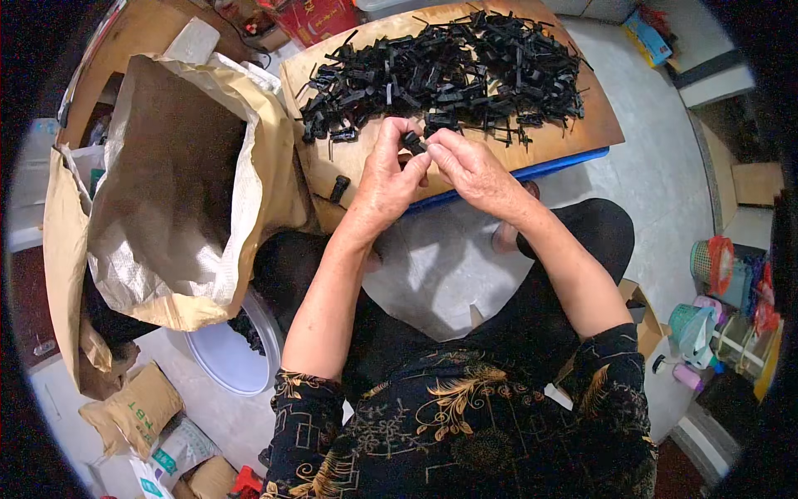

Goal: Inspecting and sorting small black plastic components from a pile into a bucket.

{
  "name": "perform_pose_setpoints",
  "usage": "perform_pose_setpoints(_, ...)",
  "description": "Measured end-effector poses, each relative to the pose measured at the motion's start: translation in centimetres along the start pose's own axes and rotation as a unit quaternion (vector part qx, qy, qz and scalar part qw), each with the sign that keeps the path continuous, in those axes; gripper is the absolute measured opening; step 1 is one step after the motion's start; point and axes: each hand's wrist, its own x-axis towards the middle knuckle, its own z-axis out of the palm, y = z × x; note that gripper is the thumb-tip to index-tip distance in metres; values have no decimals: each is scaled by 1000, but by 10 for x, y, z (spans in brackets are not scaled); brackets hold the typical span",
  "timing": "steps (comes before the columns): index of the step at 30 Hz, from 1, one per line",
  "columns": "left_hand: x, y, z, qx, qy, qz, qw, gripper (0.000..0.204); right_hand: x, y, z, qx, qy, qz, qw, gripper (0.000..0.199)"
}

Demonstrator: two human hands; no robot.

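A small black plastic part point(414, 141) is held between both hands just in front of the near edge of the heap of black plastic pieces point(449, 71). The left hand point(389, 170) is closed around the part from below and from the left, thumb and fingertips pinched on it; the right hand point(472, 166) is closed on the same part from the right, its fingertips meeting those of the left. The part is judged light and stiff, a moulded piece with thin prongs that could bend or snap if levered; its smooth surface may be somewhat slippery, so hold is best taken on the thicker body and not on the thin ends. The heap is seen as tangled, so pieces are likely to drag neighbours when lifted. One stray black piece point(338, 188) lies to the left of the heap, near the table's edge. The heap rests on a wooden table point(598, 125) with a blue rim below it. Left of the heap a large open paper sack point(179, 191) with a woven lining stands; below that a white basin point(224, 358) is partly seen. Right of the heap, pale tiled floor point(657, 166) and assorted coloured plastic containers point(715, 266) are noted.
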Motion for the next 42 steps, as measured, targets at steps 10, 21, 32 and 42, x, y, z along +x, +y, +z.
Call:
perform_pose_setpoints(10, 8, -17, -1, 144, 115, 66, 981, 28, 17, 12, 18, -43, 32, 12, 998, 15)
perform_pose_setpoints(21, 13, 12, -9, -111, 142, -15, 983, 23, 28, 14, 15, 56, 71, 25, 996, 21)
perform_pose_setpoints(32, 4, 11, -11, -411, 40, -52, 909, 38, 12, -8, -8, 257, 15, 91, 962, 19)
perform_pose_setpoints(42, -7, 29, 5, -359, -89, -78, 926, 33, 0, -4, -28, 331, -74, 109, 934, 26)
